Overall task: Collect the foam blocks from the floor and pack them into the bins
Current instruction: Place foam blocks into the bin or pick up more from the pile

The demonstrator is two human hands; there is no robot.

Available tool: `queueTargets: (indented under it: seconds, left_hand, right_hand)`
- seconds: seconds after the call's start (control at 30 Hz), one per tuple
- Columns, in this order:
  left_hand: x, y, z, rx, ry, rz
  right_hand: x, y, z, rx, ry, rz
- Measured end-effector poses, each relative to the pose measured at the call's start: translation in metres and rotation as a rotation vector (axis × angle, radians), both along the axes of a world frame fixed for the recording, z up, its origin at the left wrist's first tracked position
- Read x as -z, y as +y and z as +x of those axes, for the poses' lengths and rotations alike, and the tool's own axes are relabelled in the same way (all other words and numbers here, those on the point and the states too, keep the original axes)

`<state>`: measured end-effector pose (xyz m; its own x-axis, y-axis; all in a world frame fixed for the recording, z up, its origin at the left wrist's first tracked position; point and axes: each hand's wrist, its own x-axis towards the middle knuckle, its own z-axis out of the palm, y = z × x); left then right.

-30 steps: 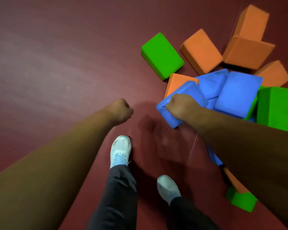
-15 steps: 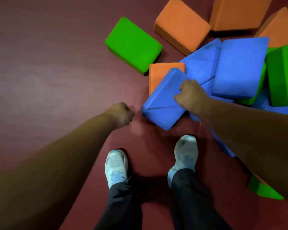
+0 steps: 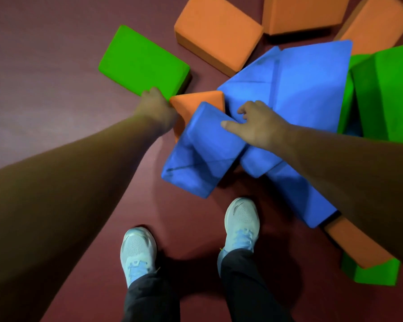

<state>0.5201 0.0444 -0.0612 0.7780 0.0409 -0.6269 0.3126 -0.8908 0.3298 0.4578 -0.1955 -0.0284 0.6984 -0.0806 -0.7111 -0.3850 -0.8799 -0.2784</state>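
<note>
Foam blocks (image 3: 289,94) in blue, orange and green are heaped on a dark red floor (image 3: 56,54), ahead of the person's feet and to their right. A blue rectangular foam block (image 3: 203,154) is seen nearest, tilted, with its far end laid over a small orange foam block (image 3: 196,102) and its near end low toward the floor. It is held at its far right corner by the right hand (image 3: 258,126): the thumb is laid flat across the top face and the fingers (image 3: 242,110) are bent over the far edge, in a loose hold.

Behind that hand a large blue foam slab (image 3: 312,84) is propped, with a big green foam block (image 3: 391,94) just beside it on the right.

The left hand (image 3: 156,108) is blurred. It is placed at the near corner of a flat green rectangular foam block (image 3: 142,63), where that corner meets the small orange foam block. Whether anything is gripped cannot be told.

Further off, an orange rectangular foam block (image 3: 216,36) is set near the flat green one, with floor between them. Under the right forearm a long blue foam block (image 3: 296,196) is partly hidden, and beyond it a low orange foam block (image 3: 358,245) is laid over a small green foam block (image 3: 372,273).

Two pale shoes, left (image 3: 137,252) and right (image 3: 242,221), are planted on the floor below dark trousers (image 3: 242,287).
</note>
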Motion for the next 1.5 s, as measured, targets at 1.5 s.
queueTargets:
  seconds: [1.5]
  left_hand:
    - [-0.188, 0.325, -0.196, -0.348, 0.07, 0.001]
  right_hand:
    - [-0.187, 0.353, -0.036, -0.636, -0.107, -0.298]
